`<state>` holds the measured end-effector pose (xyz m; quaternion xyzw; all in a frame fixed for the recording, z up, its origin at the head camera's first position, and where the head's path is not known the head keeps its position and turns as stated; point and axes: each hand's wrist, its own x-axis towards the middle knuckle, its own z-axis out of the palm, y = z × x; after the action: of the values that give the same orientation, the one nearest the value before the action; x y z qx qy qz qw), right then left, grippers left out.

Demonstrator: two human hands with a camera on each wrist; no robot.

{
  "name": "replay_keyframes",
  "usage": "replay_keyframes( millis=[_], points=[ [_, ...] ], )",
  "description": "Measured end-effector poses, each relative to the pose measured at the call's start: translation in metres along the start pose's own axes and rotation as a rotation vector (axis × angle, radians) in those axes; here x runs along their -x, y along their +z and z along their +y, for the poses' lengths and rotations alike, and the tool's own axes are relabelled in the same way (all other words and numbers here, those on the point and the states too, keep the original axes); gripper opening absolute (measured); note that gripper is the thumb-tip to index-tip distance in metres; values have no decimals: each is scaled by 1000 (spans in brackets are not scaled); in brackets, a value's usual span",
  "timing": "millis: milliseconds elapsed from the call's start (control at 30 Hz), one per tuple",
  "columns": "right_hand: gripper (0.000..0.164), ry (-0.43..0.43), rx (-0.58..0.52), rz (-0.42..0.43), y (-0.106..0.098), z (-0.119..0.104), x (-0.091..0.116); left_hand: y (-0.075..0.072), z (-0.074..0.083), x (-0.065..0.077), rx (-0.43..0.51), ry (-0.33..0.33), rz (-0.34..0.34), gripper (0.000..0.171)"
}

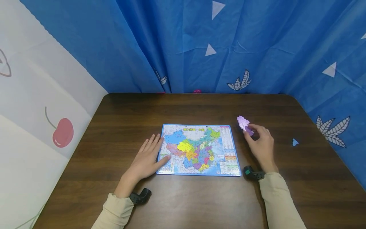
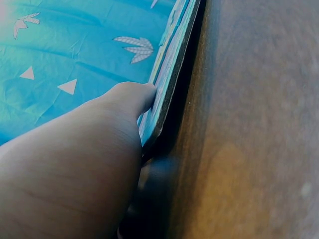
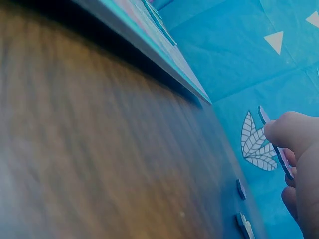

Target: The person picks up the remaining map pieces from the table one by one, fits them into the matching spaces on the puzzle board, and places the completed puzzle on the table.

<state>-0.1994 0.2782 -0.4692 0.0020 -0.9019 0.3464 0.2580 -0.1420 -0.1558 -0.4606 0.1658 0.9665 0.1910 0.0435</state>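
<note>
On the table lies a map puzzle board (image 1: 197, 152) of China, many-coloured with a blue rim. My left hand (image 1: 147, 157) rests at its left edge, fingers straight and thumb (image 2: 142, 97) on the board's surface. To the right of the board, my right hand (image 1: 261, 143) pinches a light purple puzzle piece (image 1: 243, 122) between thumb and fingers. From the right wrist, that purple piece (image 3: 268, 118) appears as a thin, edge-on plate raised off the table. The fingers hide part of it.
A small blue puzzle piece (image 1: 295, 142) lies on the brown table (image 1: 311, 171) to the right. Two small pieces, one dark (image 3: 241, 189) and one pale-topped (image 3: 244, 226), show in the right wrist view. A blue curtain (image 1: 188, 47) hangs behind.
</note>
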Motion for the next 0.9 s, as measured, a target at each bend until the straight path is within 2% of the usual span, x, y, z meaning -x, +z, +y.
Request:
replay_keyframes(
  millis=[233, 900],
  points=[
    [31, -26, -23, 18, 3, -3, 1, 0, 1, 0, -4, 3, 2, 88],
    [33, -64, -32, -17, 6, -16, -1, -2, 2, 0, -3, -3, 5, 88]
  ],
)
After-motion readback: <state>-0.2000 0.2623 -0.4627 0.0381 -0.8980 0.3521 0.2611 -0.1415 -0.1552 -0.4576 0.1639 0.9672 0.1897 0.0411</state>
